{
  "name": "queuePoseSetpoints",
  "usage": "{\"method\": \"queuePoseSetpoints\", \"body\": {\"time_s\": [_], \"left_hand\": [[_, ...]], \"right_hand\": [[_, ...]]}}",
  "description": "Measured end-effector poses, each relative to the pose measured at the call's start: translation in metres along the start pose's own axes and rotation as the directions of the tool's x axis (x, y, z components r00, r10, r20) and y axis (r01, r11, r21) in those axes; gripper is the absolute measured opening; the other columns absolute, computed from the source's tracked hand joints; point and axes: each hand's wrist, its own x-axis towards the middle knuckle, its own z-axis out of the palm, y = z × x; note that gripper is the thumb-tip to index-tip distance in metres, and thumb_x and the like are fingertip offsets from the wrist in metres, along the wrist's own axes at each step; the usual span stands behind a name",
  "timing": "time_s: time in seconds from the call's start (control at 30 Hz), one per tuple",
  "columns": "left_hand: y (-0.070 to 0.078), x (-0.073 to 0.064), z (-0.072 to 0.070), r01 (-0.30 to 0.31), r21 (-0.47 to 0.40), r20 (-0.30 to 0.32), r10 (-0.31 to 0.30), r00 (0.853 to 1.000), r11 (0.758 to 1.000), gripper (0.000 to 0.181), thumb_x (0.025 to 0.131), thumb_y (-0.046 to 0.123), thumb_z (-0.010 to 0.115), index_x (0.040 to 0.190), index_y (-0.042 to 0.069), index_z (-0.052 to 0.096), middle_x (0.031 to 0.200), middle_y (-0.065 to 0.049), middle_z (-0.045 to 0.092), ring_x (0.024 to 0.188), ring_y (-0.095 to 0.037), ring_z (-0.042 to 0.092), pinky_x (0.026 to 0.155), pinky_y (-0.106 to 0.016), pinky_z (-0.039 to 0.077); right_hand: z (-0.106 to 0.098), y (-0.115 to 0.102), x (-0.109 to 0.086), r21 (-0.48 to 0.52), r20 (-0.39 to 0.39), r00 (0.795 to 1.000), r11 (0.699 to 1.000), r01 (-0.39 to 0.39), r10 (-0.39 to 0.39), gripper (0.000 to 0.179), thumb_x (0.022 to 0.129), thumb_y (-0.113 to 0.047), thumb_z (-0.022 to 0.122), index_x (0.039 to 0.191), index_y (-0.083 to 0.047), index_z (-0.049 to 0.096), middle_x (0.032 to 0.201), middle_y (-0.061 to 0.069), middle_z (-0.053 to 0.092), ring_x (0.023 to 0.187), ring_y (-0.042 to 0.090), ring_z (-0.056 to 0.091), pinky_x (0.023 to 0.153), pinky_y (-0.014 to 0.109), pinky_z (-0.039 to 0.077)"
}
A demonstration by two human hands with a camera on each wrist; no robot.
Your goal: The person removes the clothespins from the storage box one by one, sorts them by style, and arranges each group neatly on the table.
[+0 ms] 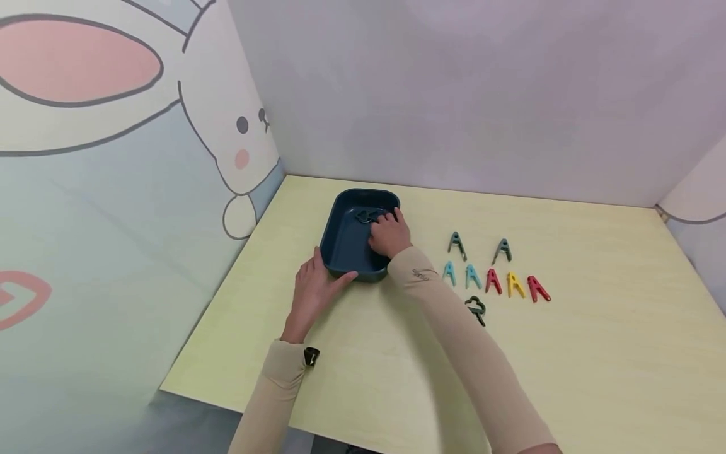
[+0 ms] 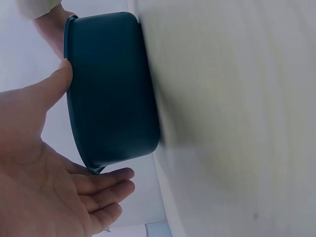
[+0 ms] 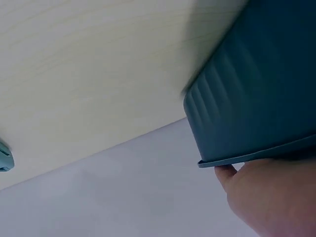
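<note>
A dark teal rectangular tub [image 1: 340, 243] stands on the table. At its near-left corner my left hand [image 1: 314, 287] rests with the thumb on the near rim and the fingers along the left side; the left wrist view shows these fingers [image 2: 106, 190] fairly straight. Over the right rim, my right hand [image 1: 391, 234] reaches into the tub. Close by its fingers lies a dark green clip [image 1: 365, 216] with a cloud-shaped head. Whether the right hand grips it cannot be seen, since the tub wall [image 3: 237, 108] hides the fingertips in the right wrist view.
Right of the tub, clothes pegs lie in rows: grey-green ones [image 1: 456, 246], light blue ones [image 1: 472, 276], red ones [image 1: 493, 281] and a yellow one [image 1: 515, 285]. Another cloud-headed dark green clip [image 1: 476, 309] lies nearer, beside the right sleeve [image 1: 465, 347]. Walls border the table.
</note>
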Motion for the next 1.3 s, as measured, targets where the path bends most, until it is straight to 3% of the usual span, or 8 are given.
{"method": "queuePoseSetpoints", "body": {"time_s": [0.27, 0.8, 1.07, 1.3], "left_hand": [[0.0, 0.0, 0.001, -0.008, 0.02, -0.01, 0.009, 1.0, 1.0, 0.112, 0.091, 0.057, 0.074, 0.158, -0.013, 0.017, 0.156, -0.036, 0.035, 0.143, -0.05, 0.036, 0.119, -0.057, 0.027], [0.001, -0.001, 0.003, -0.005, 0.019, -0.022, 0.005, 1.0, 1.0, 0.111, 0.091, 0.056, 0.074, 0.158, -0.013, 0.019, 0.157, -0.035, 0.035, 0.143, -0.049, 0.036, 0.119, -0.057, 0.027], [0.001, 0.0, 0.002, -0.008, 0.015, -0.026, 0.008, 1.0, 1.0, 0.111, 0.091, 0.056, 0.074, 0.158, -0.013, 0.018, 0.157, -0.035, 0.035, 0.143, -0.049, 0.036, 0.119, -0.057, 0.026], [-0.001, 0.003, 0.001, -0.006, 0.027, -0.024, 0.006, 1.0, 1.0, 0.112, 0.091, 0.057, 0.073, 0.158, -0.013, 0.018, 0.157, -0.035, 0.035, 0.143, -0.049, 0.036, 0.119, -0.057, 0.027]], "right_hand": [[0.001, -0.007, 0.002, -0.062, 0.0, 0.999, 0.997, -0.038, 0.038, 0.038, 0.109, -0.028, 0.051, 0.136, -0.008, 0.067, 0.145, 0.015, 0.057, 0.136, 0.036, 0.048, 0.124, 0.052, 0.012], [0.003, -0.01, 0.011, -0.155, 0.071, 0.996, 0.987, -0.036, 0.047, 0.047, 0.11, -0.034, 0.046, 0.152, -0.014, 0.054, 0.16, 0.008, 0.044, 0.146, 0.034, 0.038, 0.123, 0.056, 0.009], [0.001, -0.008, 0.011, -0.074, 0.04, 0.999, 0.997, -0.027, 0.03, 0.035, 0.11, -0.027, 0.047, 0.134, -0.015, 0.07, 0.146, 0.009, 0.057, 0.141, 0.036, 0.037, 0.121, 0.061, 0.01], [-0.002, -0.006, 0.012, 0.009, 0.008, 0.999, 0.999, -0.045, 0.044, 0.034, 0.11, -0.025, 0.045, 0.123, -0.013, 0.075, 0.139, 0.013, 0.06, 0.136, 0.038, 0.034, 0.117, 0.066, 0.011]]}}
